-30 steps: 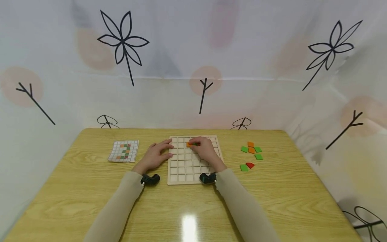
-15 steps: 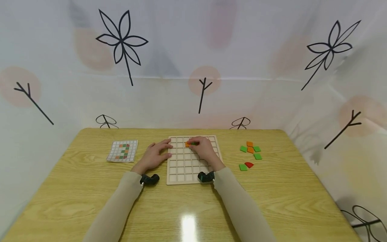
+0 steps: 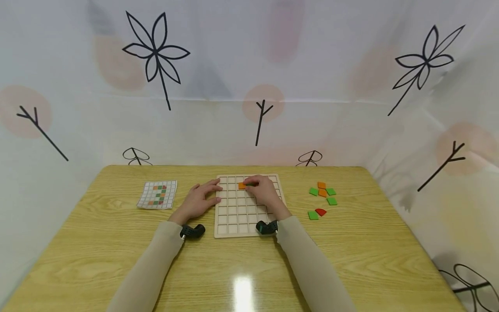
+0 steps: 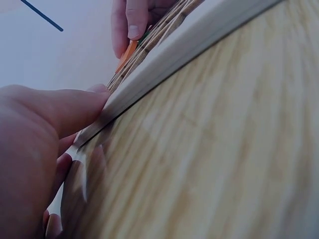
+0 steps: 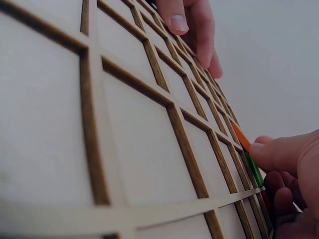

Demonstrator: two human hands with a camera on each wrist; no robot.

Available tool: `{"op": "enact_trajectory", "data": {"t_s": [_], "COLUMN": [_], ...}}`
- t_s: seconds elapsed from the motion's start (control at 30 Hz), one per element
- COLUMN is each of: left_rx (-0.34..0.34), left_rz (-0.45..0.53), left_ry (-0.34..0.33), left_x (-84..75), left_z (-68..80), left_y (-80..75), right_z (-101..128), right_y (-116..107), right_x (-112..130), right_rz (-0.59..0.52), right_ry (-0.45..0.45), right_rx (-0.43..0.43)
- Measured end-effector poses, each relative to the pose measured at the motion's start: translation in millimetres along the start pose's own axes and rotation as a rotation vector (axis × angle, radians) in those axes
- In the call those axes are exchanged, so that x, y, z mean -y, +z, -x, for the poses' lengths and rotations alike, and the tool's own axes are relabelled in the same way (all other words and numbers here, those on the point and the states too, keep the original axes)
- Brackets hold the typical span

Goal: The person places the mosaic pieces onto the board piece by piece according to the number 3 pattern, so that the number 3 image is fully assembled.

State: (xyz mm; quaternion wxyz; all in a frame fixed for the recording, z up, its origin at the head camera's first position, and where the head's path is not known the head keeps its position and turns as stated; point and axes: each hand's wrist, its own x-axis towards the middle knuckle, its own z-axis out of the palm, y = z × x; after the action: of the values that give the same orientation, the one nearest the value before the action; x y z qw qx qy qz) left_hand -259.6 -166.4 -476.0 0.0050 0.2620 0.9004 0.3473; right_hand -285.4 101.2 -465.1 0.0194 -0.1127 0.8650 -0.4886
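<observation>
On the worktop [image 3: 117, 242] we see the left hand [image 3: 196, 201], fingers straight, resting flat against the left edge of the grid board [image 3: 238, 216]. Farther back, the right hand [image 3: 263, 190] has curled fingers pressing a green tile [image 5: 254, 169] into a far-row cell, just beside an orange tile [image 3: 241, 185].

The desk [image 3: 117, 260] is yellow-grained wood. The grid board [image 3: 238, 216] is pale cream with darker brown lines, and an orange tile [image 3: 241, 185] and a green tile [image 5: 254, 169] lie in it. To the right sit loose tiles [image 3: 322, 198] (green, orange, one red). The pattern card [image 3: 157, 194] on the left is white, checked with orange, green and red. Sleeves [image 3: 312, 264] are beige; the backdrop [image 3: 249, 65] is white with black stems and pink blotches.
</observation>
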Motion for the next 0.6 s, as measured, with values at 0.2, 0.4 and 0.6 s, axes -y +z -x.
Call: {"op": "enact_trajectory", "data": {"t_s": [0.2,0.4,0.6], "left_rx": [0.0,0.002,0.002], "left_rz": [-0.001,0.005,0.005], "left_ry": [-0.005,-0.004,-0.003], "left_x": [1.0,1.6,2.6], "left_z": [-0.5,-0.4,-0.5], "left_y": [0.6,0.8,1.0], "right_z": [0.4,0.8,0.2], "right_y": [-0.1,0.5,1.2], "right_x": [1.0,1.5,2.0], "right_rz": [-0.007,0.007,0.016], "right_ry": [-0.012,-0.014,-0.003], "right_rx": [0.002,0.0,-0.002]}}
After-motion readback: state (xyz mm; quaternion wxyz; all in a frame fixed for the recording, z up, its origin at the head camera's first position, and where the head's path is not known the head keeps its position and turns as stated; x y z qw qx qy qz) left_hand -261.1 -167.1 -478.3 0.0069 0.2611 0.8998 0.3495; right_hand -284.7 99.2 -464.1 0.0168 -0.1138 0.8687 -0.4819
